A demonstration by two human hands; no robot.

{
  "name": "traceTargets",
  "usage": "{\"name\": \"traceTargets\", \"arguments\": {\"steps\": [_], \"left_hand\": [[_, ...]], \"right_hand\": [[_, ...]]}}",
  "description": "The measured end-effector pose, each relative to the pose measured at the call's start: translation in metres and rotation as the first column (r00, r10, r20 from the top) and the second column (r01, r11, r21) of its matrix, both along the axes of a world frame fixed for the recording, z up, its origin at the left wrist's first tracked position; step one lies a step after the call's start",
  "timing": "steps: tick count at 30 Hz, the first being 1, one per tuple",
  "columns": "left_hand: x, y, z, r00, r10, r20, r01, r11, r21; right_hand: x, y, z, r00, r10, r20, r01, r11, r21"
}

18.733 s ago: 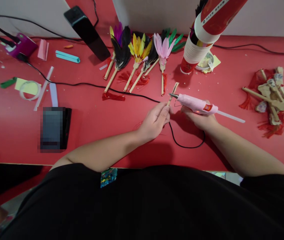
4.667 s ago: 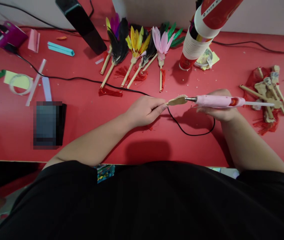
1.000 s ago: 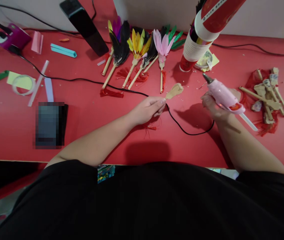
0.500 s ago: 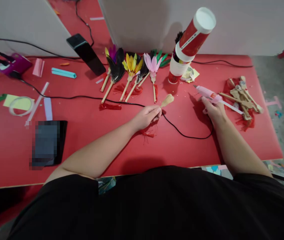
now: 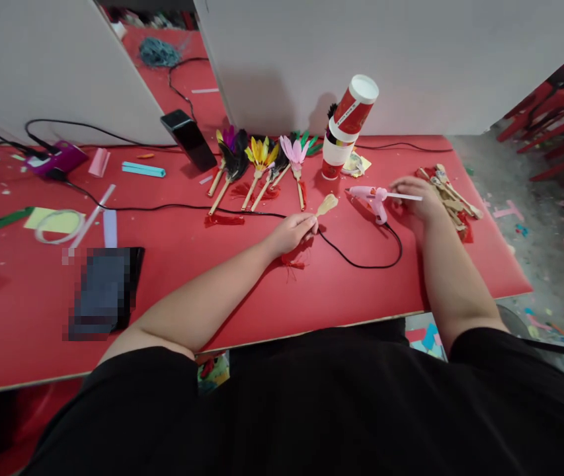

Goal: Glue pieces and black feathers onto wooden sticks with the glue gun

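Observation:
My left hand (image 5: 295,233) is closed round the handle of a small wooden fan frame (image 5: 328,204), its flat, pale head sticking out past the fingers. A red tassel (image 5: 293,263) hangs below that hand. A pink glue gun (image 5: 371,196) lies on the table, a white glue stick poking from its back end. Just right of it, my right hand (image 5: 414,196) is off the glue gun, fingers apart and holding nothing I can see. Beyond that hand is a pile of wooden fan frames with red tassels (image 5: 453,192). Several feather fans (image 5: 260,158) lie near the wall.
Stacked red-and-white paper cups (image 5: 340,151) stand beside a tape roll (image 5: 354,163). A black cord (image 5: 361,266) loops across the red table (image 5: 242,291). Leftward are a phone (image 5: 190,142), a purple power strip (image 5: 58,158), a blurred dark tablet-like object (image 5: 106,291) and paper strips.
My right hand has let go of the glue gun, which now rests on the table, and has opened. My left hand still holds the wooden fan frame. The camera view has shifted.

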State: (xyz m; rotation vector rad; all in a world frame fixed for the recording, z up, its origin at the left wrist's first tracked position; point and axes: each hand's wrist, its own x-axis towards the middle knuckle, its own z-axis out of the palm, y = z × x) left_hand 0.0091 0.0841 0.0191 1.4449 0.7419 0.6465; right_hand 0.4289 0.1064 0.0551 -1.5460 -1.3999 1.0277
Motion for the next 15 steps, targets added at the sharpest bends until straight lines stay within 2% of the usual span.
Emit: {"name": "traceTargets", "arguments": {"steps": [3, 5, 7, 11, 15], "left_hand": [[-0.002, 0.0, 0.0, 1.0, -0.006, -0.003, 0.006, 0.999, 0.031], [-0.004, -0.001, 0.001, 1.0, -0.007, -0.018, 0.008, 1.0, 0.026], [-0.006, -0.003, 0.002, 0.999, -0.008, -0.034, 0.008, 1.0, 0.006], [-0.008, -0.008, 0.006, 0.999, -0.009, -0.038, 0.008, 1.0, -0.015], [-0.01, -0.013, 0.01, 0.998, -0.012, -0.063, 0.012, 1.0, -0.005]], "right_hand": [[-0.024, 0.055, -0.003, 0.964, -0.239, 0.12, 0.237, 0.971, 0.029], [-0.04, 0.085, -0.005, 0.957, -0.23, 0.179, 0.24, 0.97, -0.033], [-0.046, 0.102, -0.008, 0.959, -0.177, 0.221, 0.199, 0.976, -0.083], [-0.042, 0.103, -0.009, 0.956, -0.096, 0.277, 0.126, 0.988, -0.093], [-0.049, 0.095, -0.002, 0.941, -0.067, 0.332, 0.105, 0.99, -0.097]]}}
